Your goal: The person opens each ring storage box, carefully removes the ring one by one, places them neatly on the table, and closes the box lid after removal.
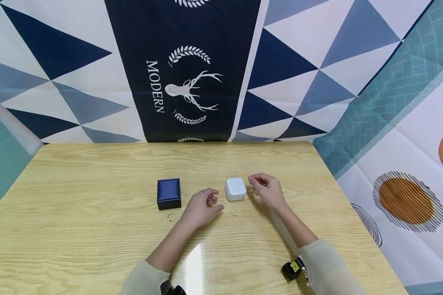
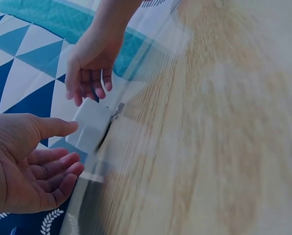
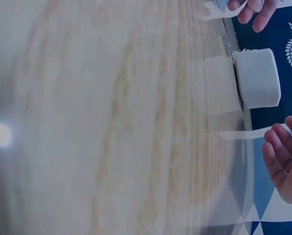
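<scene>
A small white box (image 1: 235, 189) with rounded corners stands on the table between my two hands. My left hand (image 1: 203, 208) hovers to its left, fingers loosely bent and holding nothing. On the box's other side is my right hand (image 1: 268, 190), also apart from it, with relaxed fingers. In front of the white box lies a thin ring (image 1: 235, 212), which shows as a glinting band (image 3: 226, 46) in the right wrist view. Both wrist views show the white box (image 2: 89, 126) with a gap to the fingers of each hand.
Left of my left hand sits a dark blue box (image 1: 168, 194) with a cushioned-looking top. A second ring (image 1: 171, 217) lies in front of it. The wooden table (image 1: 77, 246) ends at a patterned cloth backdrop (image 1: 192, 82).
</scene>
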`<state>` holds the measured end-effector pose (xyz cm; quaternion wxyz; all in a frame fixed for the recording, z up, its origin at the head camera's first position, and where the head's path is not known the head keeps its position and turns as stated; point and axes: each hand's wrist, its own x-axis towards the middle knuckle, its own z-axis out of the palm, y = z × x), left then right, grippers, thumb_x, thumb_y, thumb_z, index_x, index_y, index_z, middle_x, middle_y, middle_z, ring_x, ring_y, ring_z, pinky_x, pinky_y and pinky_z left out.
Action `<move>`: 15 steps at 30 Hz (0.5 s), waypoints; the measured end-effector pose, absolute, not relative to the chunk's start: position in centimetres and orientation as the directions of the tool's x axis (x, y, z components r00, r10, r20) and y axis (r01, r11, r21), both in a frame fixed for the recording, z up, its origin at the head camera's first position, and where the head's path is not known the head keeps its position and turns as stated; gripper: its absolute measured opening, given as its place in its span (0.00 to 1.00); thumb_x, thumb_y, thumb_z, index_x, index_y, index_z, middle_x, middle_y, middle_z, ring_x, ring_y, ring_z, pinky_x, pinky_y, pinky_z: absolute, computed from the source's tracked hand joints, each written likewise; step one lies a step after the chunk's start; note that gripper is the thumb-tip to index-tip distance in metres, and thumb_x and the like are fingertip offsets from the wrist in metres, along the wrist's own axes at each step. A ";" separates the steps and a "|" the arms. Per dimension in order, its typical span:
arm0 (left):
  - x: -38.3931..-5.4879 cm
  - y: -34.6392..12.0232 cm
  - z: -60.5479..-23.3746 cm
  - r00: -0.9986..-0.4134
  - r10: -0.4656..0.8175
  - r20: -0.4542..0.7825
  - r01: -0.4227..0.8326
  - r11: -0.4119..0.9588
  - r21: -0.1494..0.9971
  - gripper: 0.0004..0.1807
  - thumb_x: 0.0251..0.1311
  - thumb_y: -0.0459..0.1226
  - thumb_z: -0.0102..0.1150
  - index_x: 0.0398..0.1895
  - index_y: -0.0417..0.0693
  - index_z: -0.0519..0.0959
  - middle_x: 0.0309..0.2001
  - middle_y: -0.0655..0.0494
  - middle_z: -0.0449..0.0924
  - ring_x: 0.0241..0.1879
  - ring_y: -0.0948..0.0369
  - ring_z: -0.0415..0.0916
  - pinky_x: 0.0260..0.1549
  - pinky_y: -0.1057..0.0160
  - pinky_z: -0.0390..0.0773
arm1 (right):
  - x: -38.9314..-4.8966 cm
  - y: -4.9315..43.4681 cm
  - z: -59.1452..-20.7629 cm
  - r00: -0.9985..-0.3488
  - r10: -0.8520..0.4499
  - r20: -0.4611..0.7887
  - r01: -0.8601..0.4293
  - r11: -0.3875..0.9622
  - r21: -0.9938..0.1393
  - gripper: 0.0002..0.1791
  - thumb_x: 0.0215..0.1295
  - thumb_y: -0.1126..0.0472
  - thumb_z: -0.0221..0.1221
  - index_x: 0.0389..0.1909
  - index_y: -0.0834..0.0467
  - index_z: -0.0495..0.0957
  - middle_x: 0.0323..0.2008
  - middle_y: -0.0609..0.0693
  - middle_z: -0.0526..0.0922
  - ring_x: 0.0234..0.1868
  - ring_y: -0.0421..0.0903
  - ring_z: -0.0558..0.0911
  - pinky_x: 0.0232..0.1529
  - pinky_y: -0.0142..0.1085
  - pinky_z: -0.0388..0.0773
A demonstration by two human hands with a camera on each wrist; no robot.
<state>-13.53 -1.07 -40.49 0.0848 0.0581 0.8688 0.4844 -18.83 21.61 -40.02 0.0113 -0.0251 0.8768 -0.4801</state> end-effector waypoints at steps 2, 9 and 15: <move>-13.2 -1.4 -40.4 -0.979 0.186 -0.082 0.030 0.532 0.846 0.22 0.53 0.39 0.65 0.51 0.41 0.77 0.40 0.52 0.80 0.37 0.60 0.74 0.38 0.63 0.76 | -18.8 21.6 -40.0 -0.998 -0.055 0.001 -0.031 0.538 -0.843 0.17 0.65 0.52 0.56 0.43 0.62 0.81 0.36 0.61 0.82 0.33 0.47 0.76 0.27 0.27 0.74; -12.0 -2.7 -40.0 -0.979 0.190 -0.074 0.041 0.540 0.841 0.20 0.54 0.41 0.65 0.50 0.44 0.78 0.39 0.54 0.81 0.37 0.61 0.75 0.37 0.63 0.76 | -18.8 21.8 -39.9 -0.999 -0.048 -0.015 -0.012 0.522 -0.853 0.17 0.65 0.53 0.56 0.45 0.62 0.80 0.38 0.62 0.82 0.35 0.54 0.80 0.29 0.31 0.78; -10.4 -4.1 -39.5 -0.981 0.188 -0.055 0.055 0.534 0.844 0.19 0.53 0.41 0.65 0.48 0.44 0.79 0.38 0.54 0.82 0.35 0.63 0.75 0.35 0.65 0.76 | -18.7 22.0 -39.8 -0.999 -0.040 -0.010 -0.012 0.530 -0.848 0.17 0.66 0.53 0.56 0.45 0.63 0.80 0.38 0.62 0.82 0.34 0.55 0.81 0.28 0.32 0.78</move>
